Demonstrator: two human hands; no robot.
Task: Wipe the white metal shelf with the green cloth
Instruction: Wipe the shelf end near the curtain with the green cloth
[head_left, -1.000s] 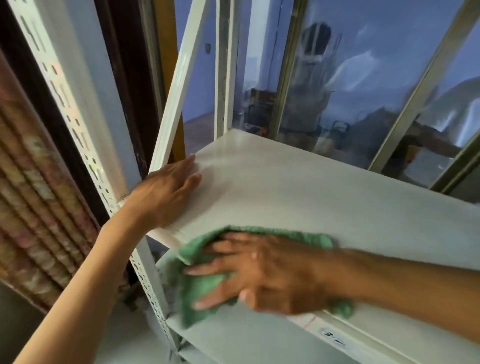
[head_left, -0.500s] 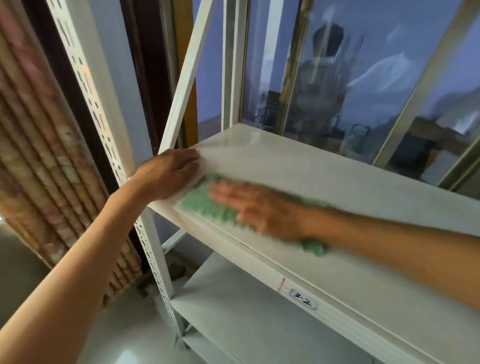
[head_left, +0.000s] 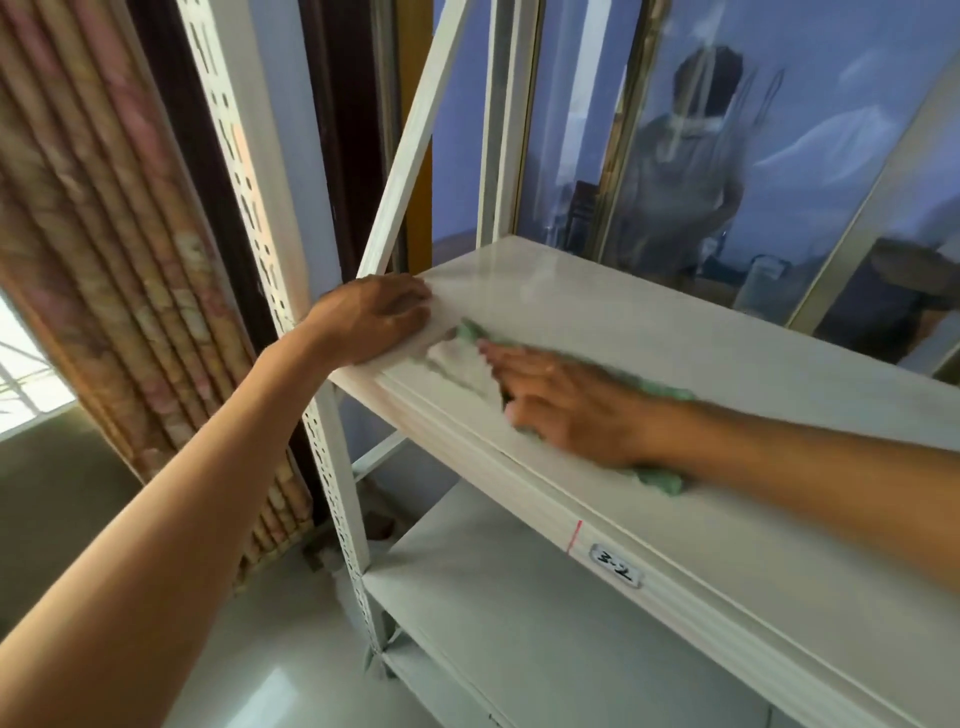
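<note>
The white metal shelf (head_left: 649, 322) runs from the left upright to the right edge of the view. My right hand (head_left: 566, 405) lies flat on the green cloth (head_left: 657, 478) near the shelf's front left part, blurred by motion; the cloth shows past my fingertips and under my wrist. My left hand (head_left: 374, 317) rests palm down on the shelf's left front corner, fingers closed together over the edge, holding nothing else.
A perforated white upright (head_left: 260, 223) and a slanted brace (head_left: 415, 135) stand at the left. A lower shelf (head_left: 519, 613) sits below. A glass window (head_left: 727, 156) is right behind the rack. A patterned curtain (head_left: 104, 234) hangs at the left. A label (head_left: 615, 566) marks the front lip.
My right hand with the cloth has moved from the shelf's front edge inward and then slightly right along the surface. My left hand stayed on the left corner. The camera has drawn back.
</note>
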